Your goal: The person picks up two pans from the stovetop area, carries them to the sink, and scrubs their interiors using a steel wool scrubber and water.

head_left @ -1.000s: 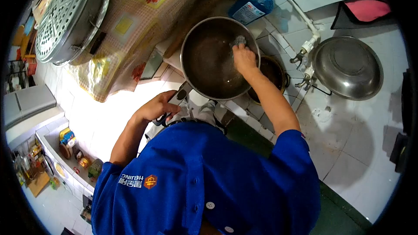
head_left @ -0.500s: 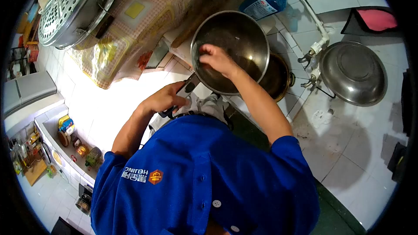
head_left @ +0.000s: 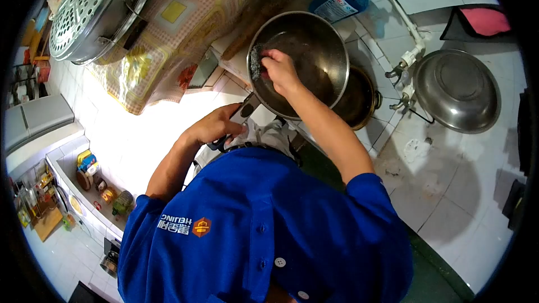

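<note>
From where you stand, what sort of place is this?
Probably a home kitchen: the right hand scrubs a pan, a perforated steamer sits nearby, and taps stick out from the tiled wall.

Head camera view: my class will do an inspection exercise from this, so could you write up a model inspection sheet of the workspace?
Surface: white tiles, stained in places; a patterned cloth hangs at an angle.
Job's things: the large pan has a grey scrubber at its inner side.
Clutter: a blue bottle and a darker round pan sit close to the large pan; a perforated steamer is further off.
Hands: left hand grips the large pan's handle; right hand holds the scrubber.
Cables: nothing seen.
Surroundings: a white pipe with taps; an upturned metal basin or lid, cannot tell which.
</note>
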`<state>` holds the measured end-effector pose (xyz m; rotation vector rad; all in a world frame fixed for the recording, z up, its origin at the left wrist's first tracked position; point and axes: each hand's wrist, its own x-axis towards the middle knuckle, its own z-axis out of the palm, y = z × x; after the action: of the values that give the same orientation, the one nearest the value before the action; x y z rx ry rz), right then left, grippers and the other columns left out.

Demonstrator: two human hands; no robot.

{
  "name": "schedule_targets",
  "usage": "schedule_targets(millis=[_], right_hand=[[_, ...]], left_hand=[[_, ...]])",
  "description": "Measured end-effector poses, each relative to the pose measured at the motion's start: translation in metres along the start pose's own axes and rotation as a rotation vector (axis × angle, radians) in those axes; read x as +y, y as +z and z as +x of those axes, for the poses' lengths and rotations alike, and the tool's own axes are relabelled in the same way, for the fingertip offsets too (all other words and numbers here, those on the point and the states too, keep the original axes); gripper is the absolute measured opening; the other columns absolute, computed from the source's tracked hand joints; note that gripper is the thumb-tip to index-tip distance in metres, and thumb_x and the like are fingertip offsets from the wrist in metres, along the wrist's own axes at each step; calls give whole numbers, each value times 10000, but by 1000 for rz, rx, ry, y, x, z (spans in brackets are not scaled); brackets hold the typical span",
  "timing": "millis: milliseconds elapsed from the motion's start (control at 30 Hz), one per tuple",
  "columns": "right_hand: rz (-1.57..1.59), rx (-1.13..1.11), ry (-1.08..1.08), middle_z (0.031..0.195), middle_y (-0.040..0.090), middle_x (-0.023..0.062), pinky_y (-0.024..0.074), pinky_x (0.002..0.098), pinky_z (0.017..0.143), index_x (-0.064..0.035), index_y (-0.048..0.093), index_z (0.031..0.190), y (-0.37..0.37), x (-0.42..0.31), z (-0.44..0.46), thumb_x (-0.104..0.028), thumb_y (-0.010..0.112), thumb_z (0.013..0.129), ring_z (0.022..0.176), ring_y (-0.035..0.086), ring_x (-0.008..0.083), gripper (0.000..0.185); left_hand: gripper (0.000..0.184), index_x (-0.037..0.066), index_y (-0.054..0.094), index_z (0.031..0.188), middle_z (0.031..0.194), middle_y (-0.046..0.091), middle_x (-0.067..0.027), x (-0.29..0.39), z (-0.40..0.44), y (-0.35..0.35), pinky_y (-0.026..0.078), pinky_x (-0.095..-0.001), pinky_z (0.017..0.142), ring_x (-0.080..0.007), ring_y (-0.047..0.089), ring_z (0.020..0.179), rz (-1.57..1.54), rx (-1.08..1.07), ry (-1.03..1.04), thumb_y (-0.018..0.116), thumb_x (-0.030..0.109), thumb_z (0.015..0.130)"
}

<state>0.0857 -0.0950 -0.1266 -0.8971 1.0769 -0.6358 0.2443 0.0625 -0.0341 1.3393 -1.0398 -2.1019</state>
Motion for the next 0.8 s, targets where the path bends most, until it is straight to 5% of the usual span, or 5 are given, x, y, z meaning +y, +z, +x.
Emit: schedule_targets(millis=[67,267,400,600,800], right_hand=[[238,102,-13,898,638,50,500,286,592,-29,645,1002,-7,-7,-3,-43,577,839,769,591,142,177],[-318,317,-336,859,636,23,482,240,578,-32,647,990,-22,0,-11,-12,565,841,678,576,102,171],[70,137,-212,868,660,41,509,254,645,-5,658,986,3,1,-24,-11,561,826,719,601,96,187],[-988,423,-635,883,675,191,517,420,761,-61,684,957,-40,3,-17,-70,603,777,854,643,384,198],[-700,257,-499,877,663,205,516,391,692,-73,681,977,-17,-8,-22,-65,626,777,784,652,356,207]], left_hand=[[401,-42,490,1195,668,552,-24,-4,0,0,405,-246,461,-101,511,503,-39,-4,23,628,44,829],[380,-37,491,1173,671,547,-20,0,1,-1,404,-243,465,-98,511,505,40,-6,9,631,39,827],[368,-35,496,1161,677,551,-23,-7,3,-1,404,-243,464,-97,513,506,-24,-6,21,635,39,828],[274,-14,543,1057,651,551,-18,-2,1,1,396,-233,472,-87,516,507,-41,37,41,635,67,812],[371,-32,508,1166,668,557,-20,-8,6,-5,405,-243,462,-96,516,501,-17,-8,25,655,60,839]])
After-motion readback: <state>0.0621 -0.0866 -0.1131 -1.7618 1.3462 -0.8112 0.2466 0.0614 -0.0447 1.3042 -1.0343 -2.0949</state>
